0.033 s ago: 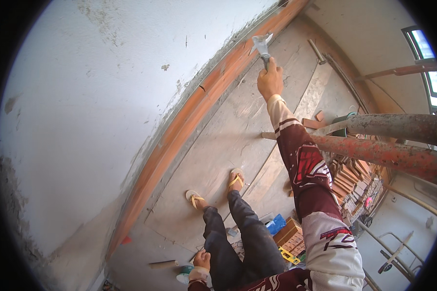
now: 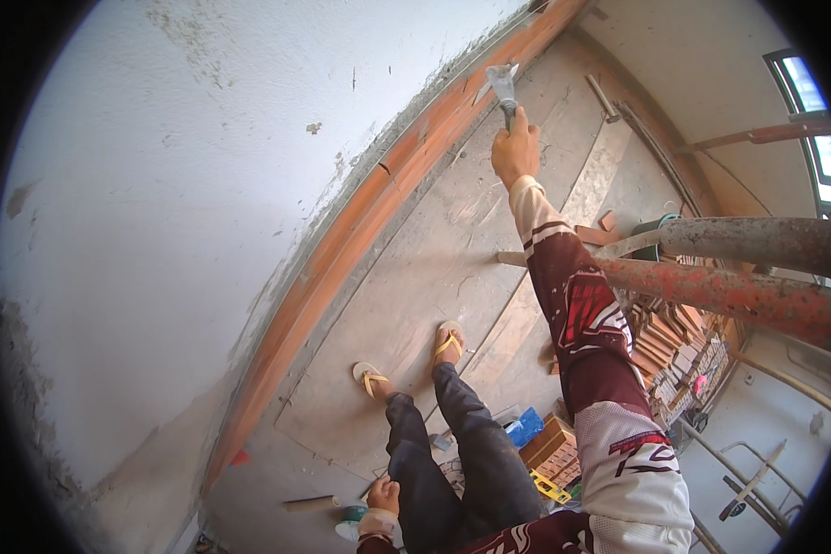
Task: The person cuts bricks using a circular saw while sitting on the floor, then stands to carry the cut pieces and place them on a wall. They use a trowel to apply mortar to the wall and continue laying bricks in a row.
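Observation:
My right hand (image 2: 515, 150), at the end of an outstretched arm, is wrapped round the dark handle of a putty knife (image 2: 502, 85). Its wide grey blade points away from me, over the edge of a long orange-brown strip (image 2: 342, 238) running along the foot of the white wall (image 2: 157, 212). Whether the blade touches the strip I cannot tell. Low in the view, my left hand (image 2: 384, 495) hangs beside my thigh with its fingers curled in. Anything inside those fingers is hidden. A green and white round item (image 2: 349, 519) shows just left of that hand.
My sandalled feet stand on a board platform (image 2: 388, 314). Rusty red pipes (image 2: 711, 284) cross at the right, near my arm. Beyond them lie stacked reddish tiles (image 2: 660, 342). A hammer (image 2: 604, 99) rests on the far boards, and a yellow level (image 2: 549, 487) lies behind my legs.
My right hand and the putty knife have shifted very slightly to the right. My left hand and feet look the same.

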